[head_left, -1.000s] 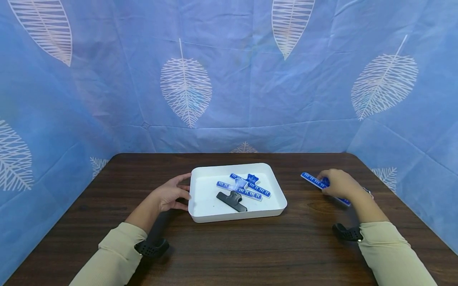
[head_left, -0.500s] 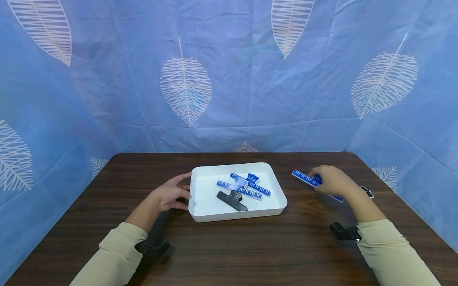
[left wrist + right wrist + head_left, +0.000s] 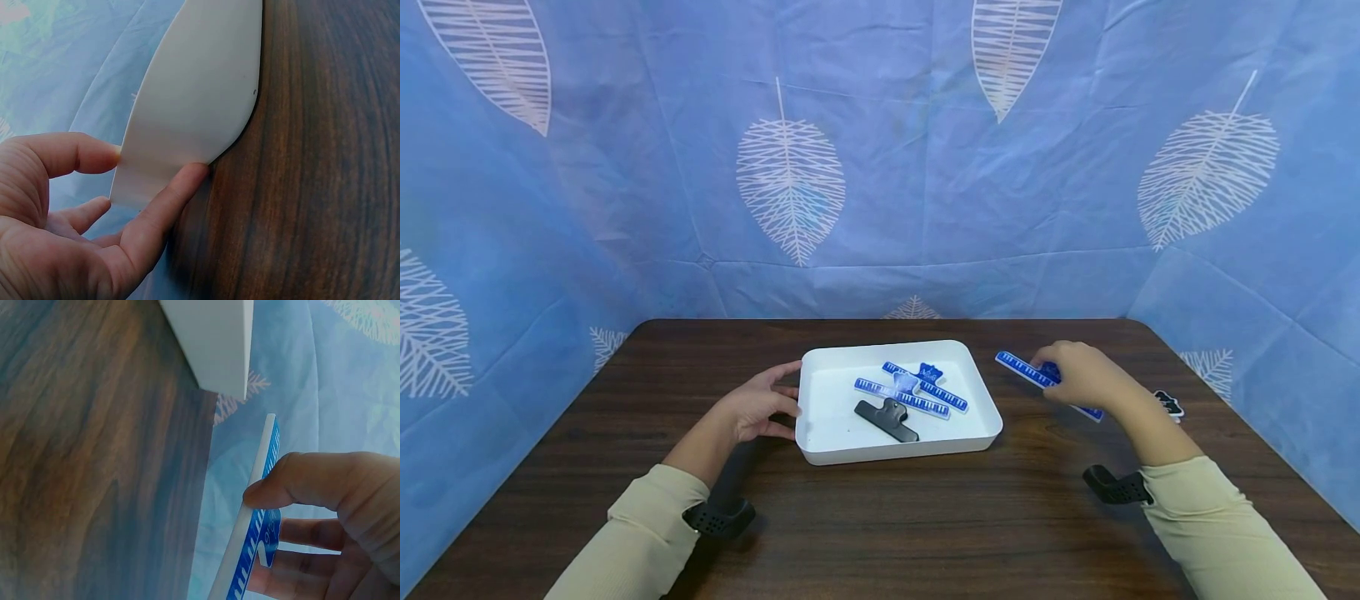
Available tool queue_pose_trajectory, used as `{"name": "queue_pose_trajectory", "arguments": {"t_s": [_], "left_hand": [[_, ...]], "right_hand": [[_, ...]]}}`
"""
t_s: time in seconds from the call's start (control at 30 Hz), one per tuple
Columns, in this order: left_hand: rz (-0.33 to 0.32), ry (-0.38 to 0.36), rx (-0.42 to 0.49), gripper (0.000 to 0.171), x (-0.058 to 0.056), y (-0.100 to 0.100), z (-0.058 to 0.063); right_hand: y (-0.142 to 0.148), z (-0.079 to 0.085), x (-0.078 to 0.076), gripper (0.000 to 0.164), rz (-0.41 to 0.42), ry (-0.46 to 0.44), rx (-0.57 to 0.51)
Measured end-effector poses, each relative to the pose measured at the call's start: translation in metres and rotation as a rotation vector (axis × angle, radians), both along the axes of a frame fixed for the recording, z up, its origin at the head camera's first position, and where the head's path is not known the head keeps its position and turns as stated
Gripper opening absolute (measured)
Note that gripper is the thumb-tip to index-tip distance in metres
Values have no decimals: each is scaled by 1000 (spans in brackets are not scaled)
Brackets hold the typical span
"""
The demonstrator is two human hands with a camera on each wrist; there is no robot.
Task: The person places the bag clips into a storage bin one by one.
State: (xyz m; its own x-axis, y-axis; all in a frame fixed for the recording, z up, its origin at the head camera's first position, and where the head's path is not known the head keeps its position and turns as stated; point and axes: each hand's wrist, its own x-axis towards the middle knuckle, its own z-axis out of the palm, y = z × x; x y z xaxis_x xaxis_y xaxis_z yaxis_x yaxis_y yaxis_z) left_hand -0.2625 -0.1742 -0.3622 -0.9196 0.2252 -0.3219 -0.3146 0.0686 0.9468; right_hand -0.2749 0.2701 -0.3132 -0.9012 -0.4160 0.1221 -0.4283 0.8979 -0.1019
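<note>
My right hand [image 3: 1086, 379] pinches a long blue-and-white clip [image 3: 1024, 369] with a piano-key pattern, just above the table right of the tray. In the right wrist view, the thumb lies on the face of this clip [image 3: 247, 547], with fingers behind its handle. My left hand [image 3: 760, 406] touches the left end of a white tray [image 3: 838, 457]. The left wrist view has its fingertips against the outer wall of the tray [image 3: 194, 81]. In the tray lie two similar blue clips, one [image 3: 868, 387] partly over the other [image 3: 951, 398], and a black bulldog clip [image 3: 887, 420].
A small black-and-white object [image 3: 1169, 405] lies on the dark wooden table [image 3: 925, 525] beyond my right wrist, partly hidden by it. Behind the table hangs a blue cloth [image 3: 880, 183] with white leaf prints.
My right hand has moved left towards the tray with the blue clip, uncovering the black-and-white object. The left hand and tray stay put.
</note>
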Motion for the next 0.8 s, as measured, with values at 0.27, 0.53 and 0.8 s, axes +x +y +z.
{"name": "queue_pose_trajectory", "arguments": {"t_s": [0.27, 0.53, 0.8], "left_hand": [[-5, 1, -3, 82, 2, 0, 1], [-6, 0, -1, 82, 2, 0, 1], [-4, 4, 0, 82, 2, -1, 0]], "right_hand": [[-14, 7, 4, 34, 14, 32, 14], [-28, 14, 7, 34, 31, 49, 22], [-44, 23, 8, 34, 54, 17, 31]]}}
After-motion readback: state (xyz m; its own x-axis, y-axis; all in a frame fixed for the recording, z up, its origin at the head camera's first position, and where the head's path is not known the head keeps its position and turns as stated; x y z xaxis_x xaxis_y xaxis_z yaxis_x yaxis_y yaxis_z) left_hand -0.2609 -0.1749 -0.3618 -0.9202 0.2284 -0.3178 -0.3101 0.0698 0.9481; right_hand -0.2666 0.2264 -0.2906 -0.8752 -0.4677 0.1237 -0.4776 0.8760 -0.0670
